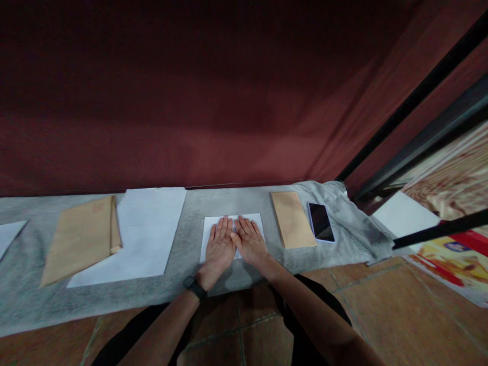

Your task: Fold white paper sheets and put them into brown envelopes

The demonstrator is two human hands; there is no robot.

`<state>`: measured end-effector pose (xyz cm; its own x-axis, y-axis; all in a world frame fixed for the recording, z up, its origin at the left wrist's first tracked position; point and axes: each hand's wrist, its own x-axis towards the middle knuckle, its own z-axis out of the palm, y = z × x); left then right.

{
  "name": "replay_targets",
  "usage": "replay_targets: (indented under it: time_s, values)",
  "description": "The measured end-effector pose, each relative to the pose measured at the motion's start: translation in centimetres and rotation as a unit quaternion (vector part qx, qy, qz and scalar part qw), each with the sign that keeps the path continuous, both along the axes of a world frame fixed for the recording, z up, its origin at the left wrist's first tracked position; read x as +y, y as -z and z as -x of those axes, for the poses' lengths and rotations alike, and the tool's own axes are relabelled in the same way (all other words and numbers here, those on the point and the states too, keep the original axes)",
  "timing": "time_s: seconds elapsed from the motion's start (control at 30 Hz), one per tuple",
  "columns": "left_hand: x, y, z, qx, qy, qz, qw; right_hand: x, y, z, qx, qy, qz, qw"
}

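Currently, both hands are lying flat and palm down, side by side, on a small white sheet (206, 229), with the wearer's body at six o'clock. The left hand (221, 246) is holding its fingers straight, pointing toward twelve, and it is gripping nothing. The right hand (251, 247) is likewise spreading its palm over the paper, its fingers leaning toward eleven and its thumb touching the left hand. Between them they are covering most of the sheet, which is resting on a grey cloth (229, 201).

A dark wristwatch (195, 287) is circling the left wrist, at seven o'clock from the hands. At nine o'clock a larger white sheet (150, 236) is lying on the cloth, and a brown paper packet (82, 236) is overlapping its left part. Near the right hand, toward three o'clock, a tan rectangular piece (293, 219) is lying flat, with a phone (321, 222) sitting just beyond it, screen up and dark. A dark red surface (229, 112) is rising at twelve, while a tiled floor (381, 300) is showing at four.
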<state>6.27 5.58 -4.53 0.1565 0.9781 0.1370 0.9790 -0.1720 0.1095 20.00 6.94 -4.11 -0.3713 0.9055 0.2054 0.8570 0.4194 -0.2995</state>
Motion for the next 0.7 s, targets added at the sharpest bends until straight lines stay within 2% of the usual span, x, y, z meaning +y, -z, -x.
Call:
replay_targets:
  time_s: [0.37,0.57,0.7]
  values:
    - [-0.4,0.3,3.0,-0.01,-0.098,-0.049,0.994,0.3,0.9,-2.6,-0.044,0.074,-0.062,0.994]
    - [-0.8,0.4,4.4,-0.016,-0.116,-0.046,0.992,0.0,1.0,-3.6,-0.037,0.095,-0.072,0.992]
    - [-1.5,-0.3,4.1,-0.035,-0.116,-0.077,0.99,-0.6,0.0,-3.8,-0.019,0.106,-0.052,0.993]
